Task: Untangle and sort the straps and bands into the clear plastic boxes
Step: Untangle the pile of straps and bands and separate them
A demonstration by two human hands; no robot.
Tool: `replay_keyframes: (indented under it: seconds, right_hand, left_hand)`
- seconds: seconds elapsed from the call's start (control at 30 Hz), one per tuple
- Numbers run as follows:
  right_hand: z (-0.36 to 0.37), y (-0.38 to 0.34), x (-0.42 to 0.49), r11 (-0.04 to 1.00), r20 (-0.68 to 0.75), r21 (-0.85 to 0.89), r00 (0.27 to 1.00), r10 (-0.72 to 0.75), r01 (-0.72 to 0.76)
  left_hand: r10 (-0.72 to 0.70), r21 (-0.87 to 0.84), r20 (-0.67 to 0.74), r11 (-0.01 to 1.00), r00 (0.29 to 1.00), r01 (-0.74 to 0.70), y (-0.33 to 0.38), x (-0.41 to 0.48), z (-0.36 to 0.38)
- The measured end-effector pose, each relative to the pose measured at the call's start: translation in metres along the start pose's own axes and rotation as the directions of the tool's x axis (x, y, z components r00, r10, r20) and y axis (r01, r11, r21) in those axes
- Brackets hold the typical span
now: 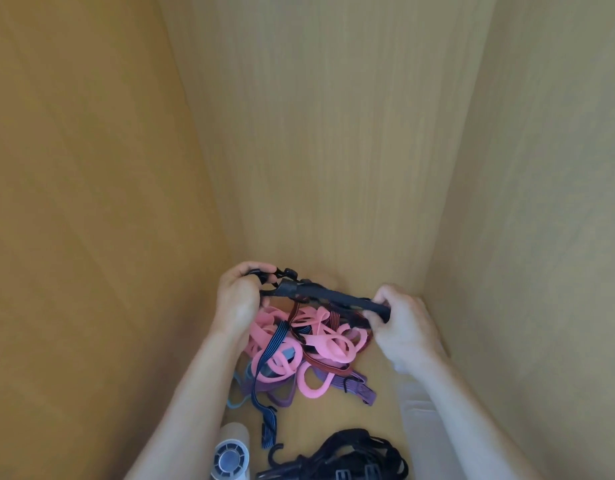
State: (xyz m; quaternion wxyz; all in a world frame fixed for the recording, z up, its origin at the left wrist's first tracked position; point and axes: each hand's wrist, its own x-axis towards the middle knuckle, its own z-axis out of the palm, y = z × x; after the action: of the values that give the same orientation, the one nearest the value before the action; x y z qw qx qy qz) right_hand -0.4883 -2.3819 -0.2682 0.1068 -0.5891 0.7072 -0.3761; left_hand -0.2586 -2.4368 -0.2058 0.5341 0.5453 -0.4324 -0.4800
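Black strap is stretched above the tangled pile on the shelf, my left hand and right hand each clamped on an end; untangling underway, freeing snagged bands next, I judge.

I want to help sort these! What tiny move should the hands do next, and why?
Probably lift the black strap straight up a little. Both the left hand and right hand already grip its ends, but red cords from the pink bands below still cross it.
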Motion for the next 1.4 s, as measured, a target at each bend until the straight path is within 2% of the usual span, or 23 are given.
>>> replay_keyframes:
  seconds: [0.13,0.2,0.3,0.4,0.47,0.6,0.67,0.73,0.8,0.9,1.03,1.13,1.27,1.4]
  right_hand:
    - [0.012,0.021,0.004,0.995,-0.258,0.035,0.962,-0.083,0.095]
    - [0.015,0.022,0.001,0.984,-0.308,0.177,0.951,0.026,0.030]
    - [0.020,0.028,-0.001,0.883,-0.220,0.457,0.948,0.228,-0.106]
    - [0.018,0.035,-0.001,0.675,-0.063,0.728,0.969,0.240,-0.120]
    - [0.015,0.040,-0.002,0.576,0.027,0.800,0.969,0.244,-0.167]
    - [0.008,0.042,-0.001,0.619,0.108,0.754,0.971,0.216,-0.221]
    - [0.000,0.027,0.003,0.643,0.158,0.736,0.977,0.144,-0.213]
    - [-0.006,0.010,0.009,0.730,0.245,0.663,0.970,-0.004,-0.164]
    - [-0.006,-0.008,0.016,0.835,0.346,0.537,0.934,-0.094,-0.115]
    - [0.005,-0.026,0.023,0.905,0.468,0.401,0.881,-0.070,-0.141]
    - [0.018,-0.022,0.022,0.921,0.446,0.356,0.895,-0.018,-0.158]
    - [0.022,-0.003,0.018,0.885,0.381,0.394,0.920,0.088,-0.247]
    - [0.022,0.022,0.013,0.805,0.381,0.472,0.906,0.181,-0.360]
    - [0.023,0.030,0.003,0.540,0.453,0.635,0.833,0.319,-0.552]
  left_hand:
    - [-0.029,0.006,-0.013,1.000,0.999,0.029,-0.003,0.002,0.003]
    - [-0.056,-0.003,-0.020,0.998,0.998,0.056,-0.006,0.003,0.004]
    - [-0.119,-0.064,-0.025,0.991,0.993,0.117,-0.009,0.008,0.002]
    - [-0.201,-0.156,-0.039,0.969,0.979,0.193,-0.011,0.014,-0.002]
    - [-0.245,-0.240,-0.051,0.944,0.968,0.227,-0.010,0.018,-0.006]
    - [-0.201,-0.282,0.063,0.936,0.977,0.211,-0.004,0.018,-0.007]
    - [-0.167,-0.255,0.165,0.945,0.972,0.206,-0.001,0.012,0.000]
    - [-0.141,-0.240,0.291,0.947,0.946,0.215,0.001,0.003,0.008]
    - [-0.118,-0.226,0.406,0.948,0.906,0.225,0.001,-0.004,0.015]
    - [-0.081,-0.204,0.540,0.953,0.838,0.223,0.003,-0.013,0.021]
    - [-0.074,-0.218,0.574,0.946,0.816,0.238,-0.003,-0.019,0.019]
    - [-0.115,-0.221,0.524,0.939,0.844,0.265,-0.023,-0.016,0.008]
    - [-0.186,-0.140,0.437,0.952,0.880,0.271,-0.059,-0.016,-0.006]
    - [-0.249,-0.094,0.413,0.945,0.876,0.313,-0.091,-0.024,-0.018]
